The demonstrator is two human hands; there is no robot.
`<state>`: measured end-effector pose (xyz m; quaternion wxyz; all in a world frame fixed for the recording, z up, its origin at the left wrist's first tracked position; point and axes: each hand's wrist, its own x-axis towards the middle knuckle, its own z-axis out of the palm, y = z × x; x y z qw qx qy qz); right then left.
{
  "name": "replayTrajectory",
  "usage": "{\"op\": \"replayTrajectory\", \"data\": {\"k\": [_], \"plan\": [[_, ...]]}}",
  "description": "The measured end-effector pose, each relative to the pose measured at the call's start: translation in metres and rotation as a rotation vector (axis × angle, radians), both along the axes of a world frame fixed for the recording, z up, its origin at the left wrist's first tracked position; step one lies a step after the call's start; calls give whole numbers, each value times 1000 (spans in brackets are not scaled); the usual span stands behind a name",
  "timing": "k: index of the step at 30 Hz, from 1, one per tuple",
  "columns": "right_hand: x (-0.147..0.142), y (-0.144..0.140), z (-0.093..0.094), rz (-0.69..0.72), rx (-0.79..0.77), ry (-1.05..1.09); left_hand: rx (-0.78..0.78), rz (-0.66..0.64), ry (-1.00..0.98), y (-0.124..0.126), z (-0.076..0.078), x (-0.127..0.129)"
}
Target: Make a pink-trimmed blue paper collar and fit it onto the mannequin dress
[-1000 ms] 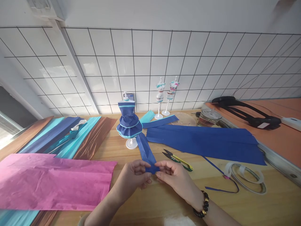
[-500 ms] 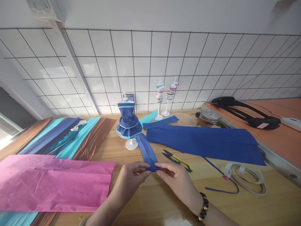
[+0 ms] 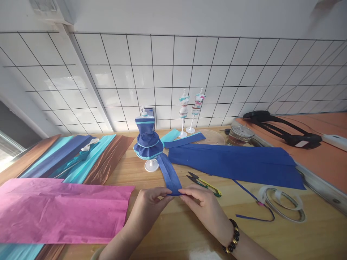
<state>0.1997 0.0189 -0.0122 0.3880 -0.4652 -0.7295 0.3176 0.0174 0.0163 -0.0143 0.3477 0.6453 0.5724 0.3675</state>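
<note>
A blue paper strip (image 3: 170, 176) runs from beside a small dress form toward me. My left hand (image 3: 150, 204) pinches the left corner of its near end between thumb and fingers. At the right corner, my right hand (image 3: 200, 202) holds the same end in a similar pinch. The near edge looks folded or curled between the fingertips. Behind the strip stands the dress form (image 3: 148, 139) in a ruffled blue dress with turquoise trim, on a white base. Thread snips (image 3: 204, 183) with black blades lie just beyond my right hand.
Pink paper (image 3: 65, 211) and turquoise, blue and brown sheets (image 3: 105, 159) cover the left. A large blue sheet (image 3: 235, 162) lies right, near a tape roll (image 3: 284, 204) and a thin blue strip (image 3: 253, 217). Two small dress forms (image 3: 183, 106) and a glass jar (image 3: 240, 135) stand behind.
The fingers have shifted slightly at the strip's near end, and its edge is drawn a little flatter between them. Both hands keep their pinch; the objects around have not moved.
</note>
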Motion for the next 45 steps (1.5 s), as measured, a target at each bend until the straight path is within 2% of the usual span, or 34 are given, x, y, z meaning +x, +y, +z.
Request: {"op": "replayTrajectory", "data": {"k": [10,18,33,36,40,45], "plan": [[-1,-2,0,11,-30,8,13,-54,35,-2,7,1],[-2,1,-1,-78,-242,54,52,-60,49,-1,4,-1],[-3,2,-3,-83,-305,99,-39,-49,-40,1,4,-1],[-3,3,-2,-91,-339,114,-77,-36,-117,2,1,-1],[-3,4,-2,-103,-390,162,-148,-28,-317,4,-1,0],[-1,7,-3,-71,-505,335,-231,1,-461,6,-2,-2]]}}
